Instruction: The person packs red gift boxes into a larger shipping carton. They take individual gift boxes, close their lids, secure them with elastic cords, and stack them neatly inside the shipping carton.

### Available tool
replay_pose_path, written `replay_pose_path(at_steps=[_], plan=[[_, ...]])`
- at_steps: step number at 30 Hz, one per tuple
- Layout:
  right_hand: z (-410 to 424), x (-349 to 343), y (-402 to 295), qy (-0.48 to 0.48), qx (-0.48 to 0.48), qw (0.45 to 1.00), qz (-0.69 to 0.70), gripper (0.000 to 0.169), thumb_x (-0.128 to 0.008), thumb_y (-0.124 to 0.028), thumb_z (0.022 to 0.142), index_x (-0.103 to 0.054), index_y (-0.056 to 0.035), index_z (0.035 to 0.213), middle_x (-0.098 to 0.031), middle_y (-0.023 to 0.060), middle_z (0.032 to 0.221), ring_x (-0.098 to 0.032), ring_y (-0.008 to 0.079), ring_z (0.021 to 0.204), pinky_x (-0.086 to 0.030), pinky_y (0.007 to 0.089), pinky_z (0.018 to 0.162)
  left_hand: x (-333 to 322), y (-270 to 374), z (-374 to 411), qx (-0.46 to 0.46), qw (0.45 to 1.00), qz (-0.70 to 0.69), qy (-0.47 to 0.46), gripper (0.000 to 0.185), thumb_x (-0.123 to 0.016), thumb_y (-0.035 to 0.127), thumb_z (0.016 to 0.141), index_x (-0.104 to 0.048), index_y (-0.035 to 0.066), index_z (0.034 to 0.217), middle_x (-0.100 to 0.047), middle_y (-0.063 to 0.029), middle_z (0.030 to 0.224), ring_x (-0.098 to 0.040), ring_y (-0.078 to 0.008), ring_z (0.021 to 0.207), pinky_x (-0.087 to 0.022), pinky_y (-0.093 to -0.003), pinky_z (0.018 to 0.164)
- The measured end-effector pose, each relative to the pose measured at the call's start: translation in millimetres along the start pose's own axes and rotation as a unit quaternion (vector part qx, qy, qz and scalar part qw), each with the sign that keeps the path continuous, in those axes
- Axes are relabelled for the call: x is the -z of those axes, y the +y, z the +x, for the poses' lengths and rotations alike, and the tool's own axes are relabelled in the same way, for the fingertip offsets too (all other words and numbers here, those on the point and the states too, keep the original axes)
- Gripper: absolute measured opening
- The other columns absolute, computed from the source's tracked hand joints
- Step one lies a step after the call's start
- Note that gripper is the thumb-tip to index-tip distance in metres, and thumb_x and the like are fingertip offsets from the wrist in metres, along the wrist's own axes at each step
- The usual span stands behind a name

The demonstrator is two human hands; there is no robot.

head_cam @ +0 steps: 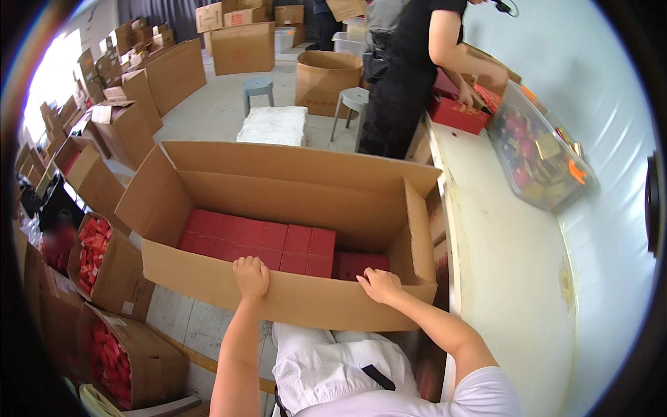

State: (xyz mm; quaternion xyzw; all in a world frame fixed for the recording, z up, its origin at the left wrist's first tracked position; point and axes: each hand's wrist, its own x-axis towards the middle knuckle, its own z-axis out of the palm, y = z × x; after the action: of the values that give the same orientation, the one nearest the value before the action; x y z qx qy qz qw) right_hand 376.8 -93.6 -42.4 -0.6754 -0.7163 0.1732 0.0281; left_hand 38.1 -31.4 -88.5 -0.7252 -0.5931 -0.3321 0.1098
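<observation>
A large open cardboard box [292,193] stands right before me, its flaps spread outward. My left hand [251,277] grips the upper edge of the near flap [312,307], with the fingers curled over it. Farther right on that same edge, my right hand [381,285] hooks its fingers over the cardboard. Inside lie dark red boxes [260,237], packed side by side from the left end past the middle. Another red box [359,265] sits lower, towards the right end, partly hidden by the near flap and my right hand.
A white table [510,271] runs along the right, bearing a clear plastic bin [539,151] and a red gift box [458,114] that a co-worker [401,78] handles. Stools [258,88] and a white block [273,125] stand beyond. Cartons of red packets [109,359] line the left.
</observation>
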Motion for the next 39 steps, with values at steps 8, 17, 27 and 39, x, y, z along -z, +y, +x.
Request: replay_pose_path(at_steps=[8,17,27,39], plan=[[-32.0,-29.2,7.0,0.216,0.124,0.965,-0.081,0.037,-0.055,-0.042,0.087,-0.054,-0.0047,0.083,-0.063,0.0141,0.071,-0.063,0.0309,0.065,-0.049,0.0429,0.059,-2.0,14.0,-2.1,0.015,0.997,0.041,-0.066,0.023,-0.05,0.019,0.083,-0.063,0.003,0.072,-0.063,-0.0108,0.08,-0.055,-0.0297,0.083,-0.04,-0.0435,0.082],[-30.9,-43.5,1.0,0.356,0.111,0.926,-0.053,0.03,-0.058,-0.037,0.082,-0.053,-0.0082,0.075,-0.057,0.0099,0.069,-0.056,0.0282,0.066,-0.041,0.0413,0.063,-13.9,85.4,-17.8,-0.015,0.997,0.038,-0.073,0.028,-0.05,0.022,0.086,-0.064,0.005,0.069,-0.064,-0.0107,0.077,-0.057,-0.0293,0.081,-0.04,-0.0442,0.084],[-27.4,-47.8,0.1,0.358,0.101,0.924,-0.089,0.027,-0.058,-0.034,0.078,-0.05,-0.011,0.068,-0.055,0.0069,0.066,-0.054,0.0265,0.064,-0.04,0.0405,0.059,-10.9,91.2,-16.0,-0.021,0.997,0.017,-0.079,0.028,-0.05,0.024,0.088,-0.064,0.008,0.069,-0.064,-0.0074,0.078,-0.056,-0.0253,0.083,-0.039,-0.042,0.083],[-23.0,-50.5,2.8,0.364,0.113,0.921,-0.082,0.023,-0.059,-0.033,0.076,-0.05,-0.012,0.073,-0.051,0.004,0.072,-0.05,0.0235,0.068,-0.038,0.0373,0.061,-17.2,87.9,-17.6,-0.026,0.999,0.009,-0.042,0.021,-0.051,0.019,0.086,-0.06,0.007,0.072,-0.059,-0.0065,0.075,-0.053,-0.0264,0.078,-0.038,-0.0418,0.08]])
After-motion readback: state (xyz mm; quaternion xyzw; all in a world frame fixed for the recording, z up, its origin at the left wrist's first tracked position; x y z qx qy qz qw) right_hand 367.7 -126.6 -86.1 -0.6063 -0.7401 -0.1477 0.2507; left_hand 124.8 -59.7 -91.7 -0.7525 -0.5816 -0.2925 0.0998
